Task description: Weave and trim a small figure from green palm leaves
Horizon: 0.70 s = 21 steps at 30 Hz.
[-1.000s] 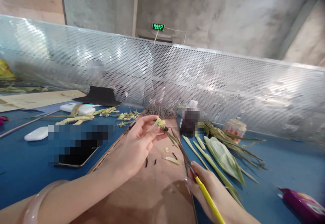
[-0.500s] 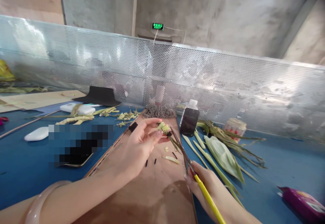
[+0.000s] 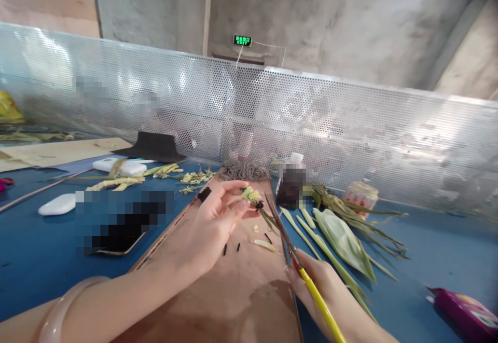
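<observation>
Green woven leaf knot [image 3: 251, 195], small with a dark tie at one end, is what I see pinched between the thumb and forefinger of the left hand [image 3: 216, 223], which is clenched on it and holds it clear above the flat brown cardboard sheet [image 3: 241, 296]. A pale pink bangle [image 3: 58, 309] circles that wrist. The right hand [image 3: 324, 293] is closed round the yellow handle of the long thin metal scissors [image 3: 286, 236]. Their blades run up from that grip to the knot, tips just beside its dark end, and I cannot tell from my feed whether they touch it or how far they are parted. Under the left grip, short black snippets [image 3: 231, 248] and pale leaf scraps [image 3: 264, 245] lie on the sheet. Just outside the right grip, long green bamboo-like leaves [image 3: 342, 239] spread over the blue table top [image 3: 428, 260]. Beyond both grips stands the perforated silver metal screen [image 3: 350, 125], and well off to the right of the right hand lies a purple plastic packet [image 3: 465, 313]
</observation>
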Motion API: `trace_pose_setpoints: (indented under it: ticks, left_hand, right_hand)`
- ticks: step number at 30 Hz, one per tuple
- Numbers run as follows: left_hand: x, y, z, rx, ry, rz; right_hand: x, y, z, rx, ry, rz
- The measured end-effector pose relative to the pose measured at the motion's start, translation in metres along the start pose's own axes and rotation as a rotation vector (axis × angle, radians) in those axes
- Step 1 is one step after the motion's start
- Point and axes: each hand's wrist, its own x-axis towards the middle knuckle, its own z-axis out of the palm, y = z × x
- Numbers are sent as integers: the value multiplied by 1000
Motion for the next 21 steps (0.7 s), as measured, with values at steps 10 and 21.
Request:
trace_pose_setpoints:
  ticks: [10, 21]
  left_hand:
    - [1, 0, -5, 118, 75, 12]
    - [1, -2, -5, 128, 87, 28]
  right_hand:
    - [-2, -3, -1, -15, 64, -23]
    - [-2, 0, -1, -134, 85, -88]
